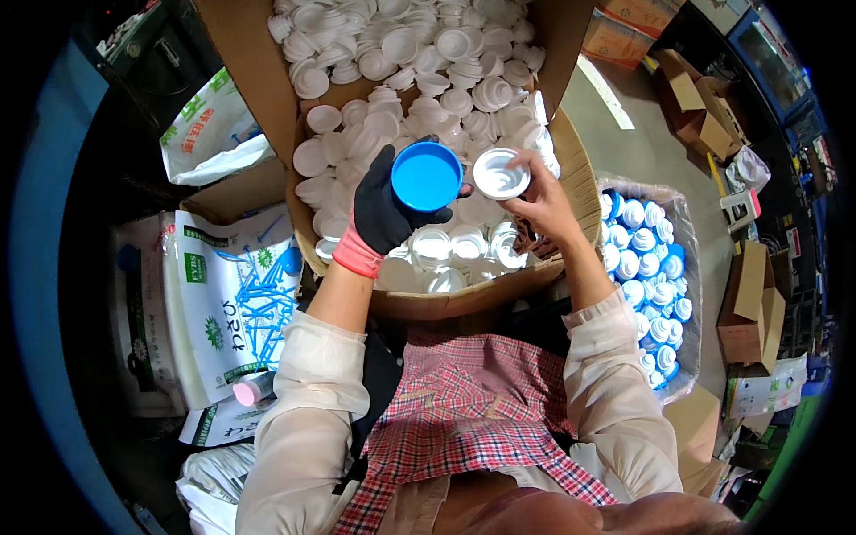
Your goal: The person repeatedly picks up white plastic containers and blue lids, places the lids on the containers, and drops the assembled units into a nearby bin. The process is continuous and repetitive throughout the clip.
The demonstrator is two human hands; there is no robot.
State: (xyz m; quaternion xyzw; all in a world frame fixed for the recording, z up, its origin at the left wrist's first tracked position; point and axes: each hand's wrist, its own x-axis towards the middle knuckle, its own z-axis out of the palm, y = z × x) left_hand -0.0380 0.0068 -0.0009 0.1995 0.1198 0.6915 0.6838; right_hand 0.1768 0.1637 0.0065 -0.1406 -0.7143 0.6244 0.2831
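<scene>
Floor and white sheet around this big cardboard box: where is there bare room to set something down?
Grey floor shows bare between the box, the tub of blue-and-white pieces and the open carton. The white printed sheet is bare left of the blue sticks. Crowded: the box, full of white pieces, and the tub.

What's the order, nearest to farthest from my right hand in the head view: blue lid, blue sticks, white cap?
From your right hand:
1. White cap: held in that hand.
2. Blue lid: to its left, in your gloved left hand.
3. Blue sticks: far left, lower in view, on a white printed sheet.
</scene>
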